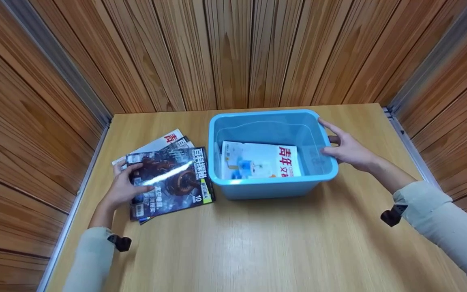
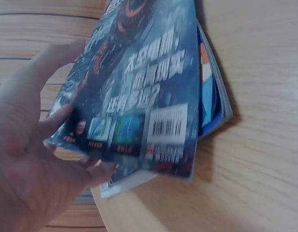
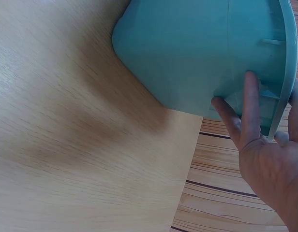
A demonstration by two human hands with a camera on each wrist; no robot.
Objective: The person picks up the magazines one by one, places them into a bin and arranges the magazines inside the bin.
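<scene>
Sleeves point(image 1: 89, 259) in pale grey-green framed the near edge of the wooden table point(image 1: 258, 243), each with a small black camera at the wrist; just beyond the left one, the left hand point(image 1: 122, 188) gripped the near left edge of the top magazine point(image 1: 168, 180), thumb lying on the cover and fingers curled underneath, as the left wrist view showed with the magazine's edge lifted off those below; the magazine lay with its long axis slanting from the near left corner toward the far right, its masthead end toward the bin; its dark glossy cover carried white Chinese headlines, a "10" near the right corner, and a barcode point(image 2: 167, 126) on a white patch; under it, fanned to the far left, lay the other magazines point(image 1: 164, 142), the lowest showing a red character on white; just right of the stack stood the blue plastic bin point(image 1: 272, 184), its long side running left to right; inside it lay a white magazine point(image 1: 260, 160) flat on the bottom with red characters at its right end; the right hand point(image 1: 347, 150) held the bin's right rim, thumb inside, fingers fairly straight against the outer wall; behind all rose the wooden plank walls point(image 1: 233, 52).
</scene>
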